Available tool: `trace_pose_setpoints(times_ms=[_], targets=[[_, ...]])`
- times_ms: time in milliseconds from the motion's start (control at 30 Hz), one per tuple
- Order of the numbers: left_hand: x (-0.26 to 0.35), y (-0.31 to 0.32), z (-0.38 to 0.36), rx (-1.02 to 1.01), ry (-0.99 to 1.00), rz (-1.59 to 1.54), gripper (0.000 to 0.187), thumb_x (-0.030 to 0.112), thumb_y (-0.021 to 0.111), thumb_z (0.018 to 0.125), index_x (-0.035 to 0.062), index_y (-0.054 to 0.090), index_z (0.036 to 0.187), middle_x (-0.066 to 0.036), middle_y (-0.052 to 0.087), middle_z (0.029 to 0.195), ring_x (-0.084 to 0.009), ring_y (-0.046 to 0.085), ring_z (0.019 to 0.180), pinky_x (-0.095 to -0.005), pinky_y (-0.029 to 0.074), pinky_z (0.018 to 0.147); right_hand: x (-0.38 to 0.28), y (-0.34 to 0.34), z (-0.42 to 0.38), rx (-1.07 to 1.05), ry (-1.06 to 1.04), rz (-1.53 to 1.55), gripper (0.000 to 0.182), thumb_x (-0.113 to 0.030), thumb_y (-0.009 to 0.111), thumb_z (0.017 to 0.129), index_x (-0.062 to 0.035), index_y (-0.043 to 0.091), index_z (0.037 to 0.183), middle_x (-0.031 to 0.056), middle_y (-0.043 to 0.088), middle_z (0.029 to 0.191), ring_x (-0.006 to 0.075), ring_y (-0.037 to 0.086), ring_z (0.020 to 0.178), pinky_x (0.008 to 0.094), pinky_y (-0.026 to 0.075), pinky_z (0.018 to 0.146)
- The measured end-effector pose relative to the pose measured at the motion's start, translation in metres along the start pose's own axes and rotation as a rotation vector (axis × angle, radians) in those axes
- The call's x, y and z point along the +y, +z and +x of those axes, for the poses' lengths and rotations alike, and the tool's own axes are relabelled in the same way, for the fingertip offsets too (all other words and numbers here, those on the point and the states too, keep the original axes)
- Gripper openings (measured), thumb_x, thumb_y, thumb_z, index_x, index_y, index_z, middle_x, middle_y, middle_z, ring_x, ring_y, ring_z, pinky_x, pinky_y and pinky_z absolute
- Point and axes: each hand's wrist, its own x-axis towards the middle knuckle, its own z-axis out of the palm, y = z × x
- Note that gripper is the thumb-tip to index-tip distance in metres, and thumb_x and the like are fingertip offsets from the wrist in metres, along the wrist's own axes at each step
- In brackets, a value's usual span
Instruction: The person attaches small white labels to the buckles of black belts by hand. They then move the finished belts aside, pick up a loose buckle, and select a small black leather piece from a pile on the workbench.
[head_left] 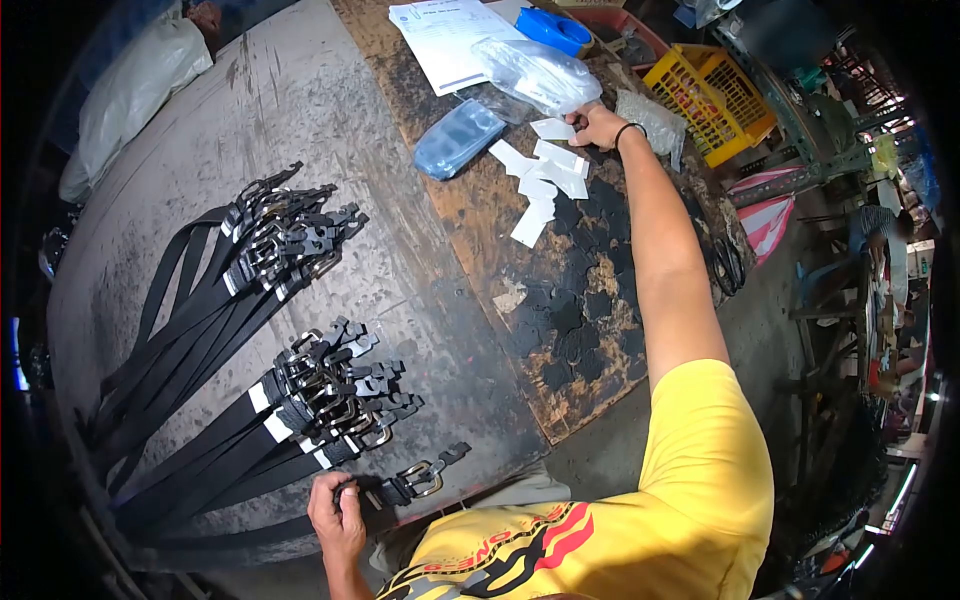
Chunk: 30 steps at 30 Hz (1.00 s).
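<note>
My left hand (338,510) is closed around a black belt (395,492) near its buckle end, at the table's near edge. The belt's metal buckle (428,480) sticks out to the right of my fingers. My right arm reaches far forward, and my right hand (597,128) pinches the edge of a white card (552,129) with bent fingers. More white cards (538,188) lie loosely overlapped just below that hand. Two bundles of black belts (320,385) (285,235) rest to the left, buckles pointing right; several belts in the nearer bundle carry white tags (277,428).
Past the cards lie a clear plastic bag (535,75), a blue plastic packet (458,138), printed papers (445,40) and a blue tape roll (553,30). A yellow crate (712,105) stands beyond the table's right side. A white sack (140,100) is at the far left.
</note>
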Motion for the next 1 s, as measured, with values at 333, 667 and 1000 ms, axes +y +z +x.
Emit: trace_pose_setpoints(times_ms=[333,667,1000], targets=[[0.008,-0.001,-0.001,0.024,0.137,0.120,0.010,0.001,0.058,0.081,-0.0025,0.061,0.089,-0.014,0.059,0.082,-0.0271,0.057,0.074,-0.0344,0.046,0.069,-0.028,-0.006,-0.023,0.009,0.113,0.040,0.056,-0.021,0.080,0.070,-0.0127,0.057,0.121,0.0103,0.055,0.114,0.0258,0.057,0.100,0.0356,0.054,0.073],[0.010,0.002,0.001,0.038,0.138,0.130,0.010,0.000,0.059,0.079,-0.0026,0.062,0.089,-0.014,0.058,0.081,-0.0262,0.057,0.073,-0.0339,0.045,0.067,-0.009,0.000,-0.005,0.007,0.050,0.013,0.056,-0.021,0.080,0.069,-0.0132,0.057,0.119,0.0099,0.054,0.116,0.0254,0.058,0.100,0.0349,0.054,0.071],[0.011,0.005,0.003,0.021,0.117,0.140,0.009,0.001,0.060,0.080,-0.0029,0.062,0.088,-0.014,0.058,0.081,-0.0260,0.057,0.073,-0.0335,0.045,0.067,-0.020,-0.009,-0.014,0.056,-0.001,0.443,0.025,-0.012,0.061,0.080,-0.0103,0.060,0.105,-0.0039,0.047,0.069,0.0088,0.041,0.052,0.0279,0.039,0.045]])
